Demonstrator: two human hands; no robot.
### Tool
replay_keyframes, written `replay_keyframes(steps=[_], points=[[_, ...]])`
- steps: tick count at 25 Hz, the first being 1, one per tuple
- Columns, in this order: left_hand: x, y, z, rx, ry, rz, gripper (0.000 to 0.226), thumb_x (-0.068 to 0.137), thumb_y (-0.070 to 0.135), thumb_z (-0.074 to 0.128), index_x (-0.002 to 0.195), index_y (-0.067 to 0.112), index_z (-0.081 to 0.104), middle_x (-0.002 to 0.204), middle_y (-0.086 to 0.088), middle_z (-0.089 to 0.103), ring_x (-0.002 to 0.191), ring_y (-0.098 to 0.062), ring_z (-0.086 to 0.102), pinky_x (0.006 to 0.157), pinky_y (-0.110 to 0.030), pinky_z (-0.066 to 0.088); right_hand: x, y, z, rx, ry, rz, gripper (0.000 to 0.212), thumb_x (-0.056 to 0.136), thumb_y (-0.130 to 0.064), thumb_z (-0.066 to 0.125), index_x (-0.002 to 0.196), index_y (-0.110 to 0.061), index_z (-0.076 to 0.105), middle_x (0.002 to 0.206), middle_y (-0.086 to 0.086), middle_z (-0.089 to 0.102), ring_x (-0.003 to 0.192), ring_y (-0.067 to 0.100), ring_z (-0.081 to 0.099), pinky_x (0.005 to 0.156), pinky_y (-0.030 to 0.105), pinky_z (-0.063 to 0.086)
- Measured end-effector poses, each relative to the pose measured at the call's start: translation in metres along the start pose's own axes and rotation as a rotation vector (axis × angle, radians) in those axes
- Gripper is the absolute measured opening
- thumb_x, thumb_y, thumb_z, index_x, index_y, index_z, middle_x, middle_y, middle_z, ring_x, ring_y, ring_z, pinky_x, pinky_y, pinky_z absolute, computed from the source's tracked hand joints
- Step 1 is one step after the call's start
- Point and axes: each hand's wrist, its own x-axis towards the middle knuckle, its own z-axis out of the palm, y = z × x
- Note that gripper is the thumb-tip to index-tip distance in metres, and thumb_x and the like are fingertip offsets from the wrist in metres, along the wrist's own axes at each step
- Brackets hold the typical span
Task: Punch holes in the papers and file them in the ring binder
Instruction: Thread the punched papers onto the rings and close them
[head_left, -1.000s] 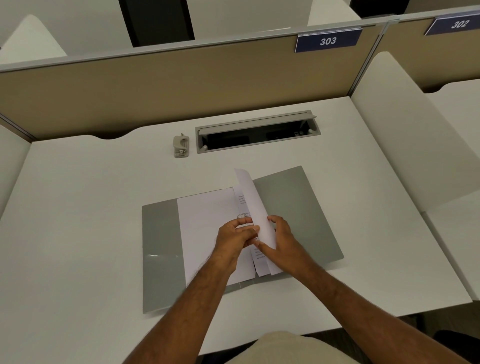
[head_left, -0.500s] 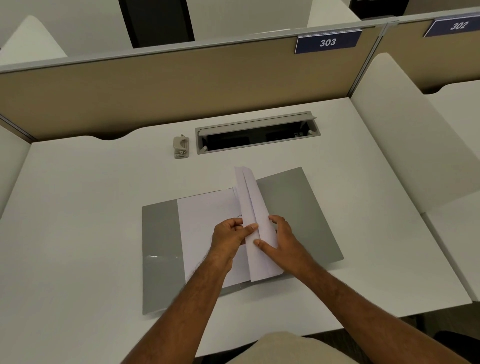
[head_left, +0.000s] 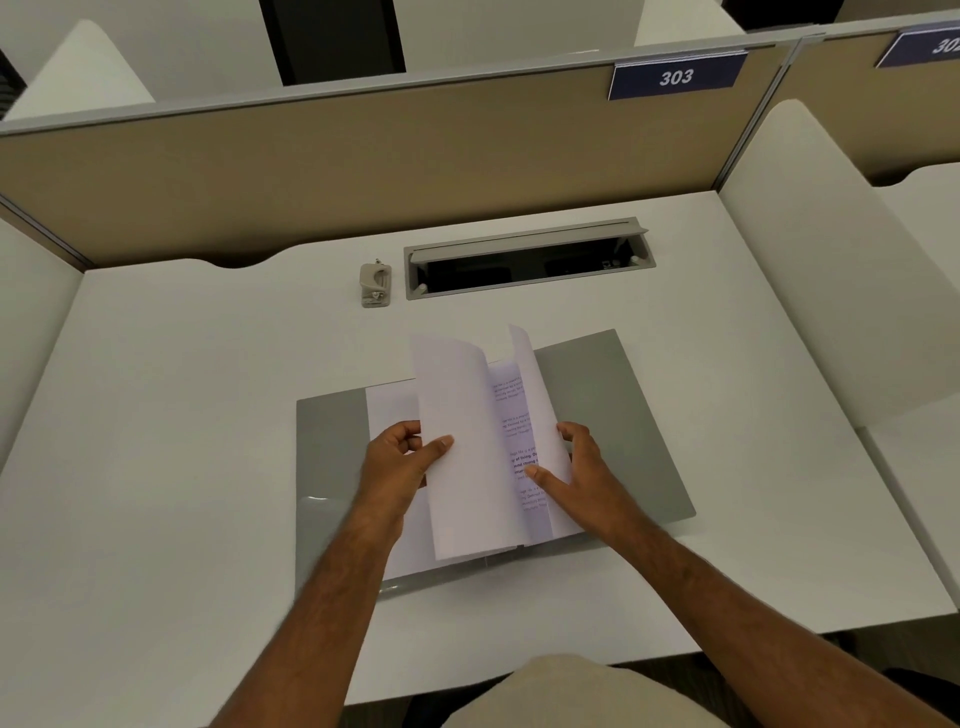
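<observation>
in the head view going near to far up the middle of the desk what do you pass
Near desk edge → grey binder lying open, with the left hand and right hand holding the papers → hole punch → cable tray → beige partition.

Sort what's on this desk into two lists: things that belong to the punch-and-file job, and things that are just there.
Part of the job:
- grey ring binder, lying open
- papers held up over it
- left hand and right hand, each gripping sheets
- hole punch, untouched at the back

Just there:
- cable tray set in the desk
- 303 sign
- beige partition
</observation>
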Motion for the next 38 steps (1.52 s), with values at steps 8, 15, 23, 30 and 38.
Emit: replay_keyframes(steps=[8, 15, 23, 30, 38], points=[[0.005, -0.029, -0.048, -0.024, 0.073, -0.047, 0.035, 0.084, 0.016, 0.084, 0.114, 0.013, 0.068, 0.093, -0.006, 0.075, 0.094, -0.024, 0.075, 0.074, -0.035, 0.06, 0.0, 0.002, 0.001, -0.001, -0.001, -0.01, 0.078, 0.085, -0.054, 0.071, 0.144, -0.031, 0.026, 0.147, -0.004, 0.038, 0.125, 0.015, 0.049, 0.103, 0.041, 0.05], [0.013, -0.048, -0.064, 0.026, 0.127, -0.103, 0.03, 0.084, 0.019, 0.083, 0.11, 0.013, 0.069, 0.102, -0.014, 0.076, 0.096, -0.032, 0.074, 0.09, -0.051, 0.06, 0.001, 0.008, -0.003, 0.012, 0.004, 0.006, 0.072, 0.087, -0.049, 0.071, 0.141, -0.034, 0.026, 0.144, -0.005, 0.039, 0.124, 0.019, 0.053, 0.098, 0.048, 0.055], [0.016, -0.067, -0.066, 0.164, 0.235, -0.131, 0.047, 0.082, 0.023, 0.086, 0.119, 0.017, 0.057, 0.105, -0.008, 0.069, 0.097, -0.029, 0.068, 0.081, -0.04, 0.057, 0.002, 0.01, -0.003, 0.027, 0.006, 0.017, 0.07, 0.088, -0.046, 0.071, 0.14, -0.032, 0.027, 0.143, -0.004, 0.04, 0.123, 0.02, 0.054, 0.098, 0.046, 0.055], [0.011, -0.036, -0.013, 0.111, 0.183, 0.039, 0.011, 0.092, 0.014, 0.073, 0.099, 0.007, 0.069, 0.092, -0.005, 0.072, 0.084, -0.019, 0.066, 0.067, -0.023, 0.049, 0.002, 0.005, 0.0, 0.018, 0.025, -0.012, 0.079, 0.081, -0.05, 0.077, 0.139, -0.027, 0.029, 0.138, -0.006, 0.04, 0.122, 0.017, 0.052, 0.098, 0.041, 0.054], [-0.009, -0.002, 0.088, 0.141, -0.208, -0.009, 0.015, 0.096, 0.028, 0.068, 0.102, 0.016, 0.075, 0.1, 0.002, 0.077, 0.088, -0.011, 0.072, 0.072, -0.019, 0.053, 0.003, 0.009, 0.002, -0.018, 0.036, -0.035, 0.093, 0.073, -0.056, 0.081, 0.142, -0.028, 0.025, 0.143, -0.003, 0.038, 0.119, 0.016, 0.05, 0.096, 0.033, 0.052]])
